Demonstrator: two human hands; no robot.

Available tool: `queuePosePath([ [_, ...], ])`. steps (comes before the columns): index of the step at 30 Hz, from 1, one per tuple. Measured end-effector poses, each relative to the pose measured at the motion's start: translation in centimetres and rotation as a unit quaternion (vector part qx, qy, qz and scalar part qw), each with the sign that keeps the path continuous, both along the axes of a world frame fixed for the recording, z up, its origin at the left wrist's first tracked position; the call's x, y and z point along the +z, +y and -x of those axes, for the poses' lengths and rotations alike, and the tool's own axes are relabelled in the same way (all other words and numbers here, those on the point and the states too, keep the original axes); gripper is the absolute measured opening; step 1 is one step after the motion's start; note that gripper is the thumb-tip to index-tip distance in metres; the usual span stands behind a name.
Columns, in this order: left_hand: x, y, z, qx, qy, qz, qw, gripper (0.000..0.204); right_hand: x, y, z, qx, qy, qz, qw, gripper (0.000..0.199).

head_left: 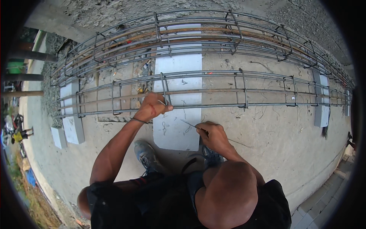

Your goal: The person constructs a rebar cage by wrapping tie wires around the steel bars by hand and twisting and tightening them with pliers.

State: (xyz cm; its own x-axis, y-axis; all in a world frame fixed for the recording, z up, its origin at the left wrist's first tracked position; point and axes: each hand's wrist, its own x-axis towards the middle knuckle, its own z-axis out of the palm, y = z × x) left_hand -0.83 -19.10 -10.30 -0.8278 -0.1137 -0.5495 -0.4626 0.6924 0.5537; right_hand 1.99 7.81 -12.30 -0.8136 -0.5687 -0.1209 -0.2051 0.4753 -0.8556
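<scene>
Head view: a person bends over two rebar cages laid left to right across a concrete floor (278, 141). The left hand (149, 108) is at the near rebar cage (206, 91), left of its middle, with the fingers curled around the bars beside a stirrup (165, 87) and the thumb lying along the nearest bar. A thin dark band (138, 120) circles the left wrist. The right hand (214, 135), nearer the person and further right, is apart from the cage; its thumb and index finger pinch a thin metal piece (188, 124), which points left, while the other fingers appear folded, though their tips cannot be made out. The near rebar cage lies between the person and the far rebar cage (190, 40), which runs roughly alongside. Both cross a long white slab (176, 135), whose near end reaches the person's shoes (145, 152); dark squiggles on the slab are too small to identify. White blocks stand at the left (72, 128) and the right (321, 114), under the cage ends. Scraps of wire (262, 68) lie scattered over the floor, mostly right of the slab.
</scene>
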Motion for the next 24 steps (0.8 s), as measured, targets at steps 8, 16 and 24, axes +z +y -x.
queuePosePath([
  [8,1.1,-0.9,0.3,-0.055,-0.042,-0.056,0.996,0.039,-3.3,-5.0,1.0,-0.162,-0.140,0.085,0.973,0.016],
  [16,0.5,-2.0,0.2,-0.042,-0.031,-0.176,0.983,0.030,-5.2,-8.8,0.8,-0.112,-0.066,0.170,0.977,0.016],
  [24,1.2,-0.1,-1.8,-0.079,0.137,0.067,0.985,0.007,-2.7,-9.1,1.1,-0.115,-0.114,0.188,0.969,0.015],
])
